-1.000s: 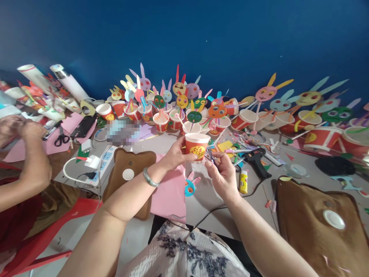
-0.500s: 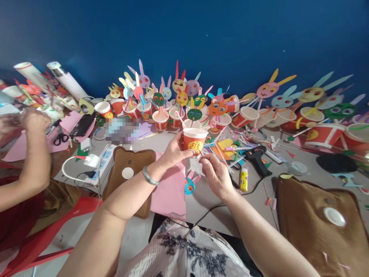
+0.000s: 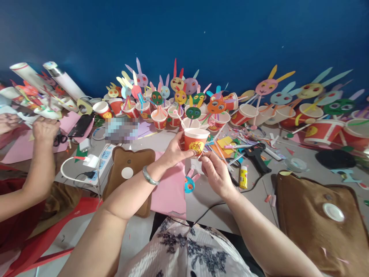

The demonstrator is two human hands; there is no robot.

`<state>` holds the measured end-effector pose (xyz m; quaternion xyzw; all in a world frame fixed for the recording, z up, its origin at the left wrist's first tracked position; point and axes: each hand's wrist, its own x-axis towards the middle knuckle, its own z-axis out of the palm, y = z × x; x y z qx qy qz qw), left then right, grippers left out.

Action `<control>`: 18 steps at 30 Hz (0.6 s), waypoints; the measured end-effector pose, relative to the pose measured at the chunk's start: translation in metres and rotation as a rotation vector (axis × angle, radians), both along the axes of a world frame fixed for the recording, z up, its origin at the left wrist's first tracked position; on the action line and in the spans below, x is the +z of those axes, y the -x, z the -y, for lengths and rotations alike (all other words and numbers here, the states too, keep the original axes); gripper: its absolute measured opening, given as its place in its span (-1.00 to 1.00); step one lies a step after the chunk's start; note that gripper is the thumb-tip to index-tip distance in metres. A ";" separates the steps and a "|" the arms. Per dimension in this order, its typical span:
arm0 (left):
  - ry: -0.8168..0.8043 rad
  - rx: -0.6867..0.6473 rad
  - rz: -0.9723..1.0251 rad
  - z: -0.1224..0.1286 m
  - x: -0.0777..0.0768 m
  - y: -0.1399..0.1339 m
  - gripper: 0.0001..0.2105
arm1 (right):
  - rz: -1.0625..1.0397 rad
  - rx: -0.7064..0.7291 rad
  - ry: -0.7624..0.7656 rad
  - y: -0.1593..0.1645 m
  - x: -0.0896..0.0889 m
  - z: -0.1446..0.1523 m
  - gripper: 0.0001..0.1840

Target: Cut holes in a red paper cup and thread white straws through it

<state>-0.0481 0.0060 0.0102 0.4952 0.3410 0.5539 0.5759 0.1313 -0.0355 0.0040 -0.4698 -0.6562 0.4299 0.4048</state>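
Note:
My left hand point(image 3: 176, 150), a bangle on its wrist, is wrapped round the side of a red and white paper cup point(image 3: 196, 135) with a yellow print, held upright above the table. The fingers of my right hand point(image 3: 217, 171) are pinched on a thin dark pointed tool point(image 3: 201, 152), whose tip meets the cup's lower front; its kind cannot be made out. Just below the hands lies a blue paper rabbit face point(image 3: 189, 184) with pink ears. Pink paper point(image 3: 168, 192) lies under my left forearm.
Rabbit-faced cups point(image 3: 193, 112) line the blue wall. Right of my hands lie a black glue gun point(image 3: 256, 156) with its cord, a yellow glue stick point(image 3: 243, 177) and paper scraps. Brown pouches point(image 3: 319, 219) and a power strip point(image 3: 102, 163) flank me. A co-worker's hand point(image 3: 46, 129) is at left.
My hands, the cup and the thin tool have shifted very slightly to the right. The co-worker's hand at left has moved right and down.

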 end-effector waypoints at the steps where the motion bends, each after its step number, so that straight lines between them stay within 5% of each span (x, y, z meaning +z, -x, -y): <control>1: 0.001 -0.005 -0.004 0.000 0.001 0.000 -0.35 | -0.039 0.015 0.025 0.000 -0.001 0.000 -0.50; 8: 0.036 -0.053 -0.015 0.003 0.007 -0.001 -0.54 | -0.250 0.087 0.143 0.003 0.001 0.001 -0.52; 13: 0.054 -0.115 0.027 0.004 0.006 0.000 -0.42 | -0.225 0.090 0.108 0.002 -0.002 0.003 -0.55; 18: 0.015 -0.035 0.036 -0.001 0.002 0.000 -0.40 | -0.191 0.105 0.131 0.002 -0.005 0.003 -0.54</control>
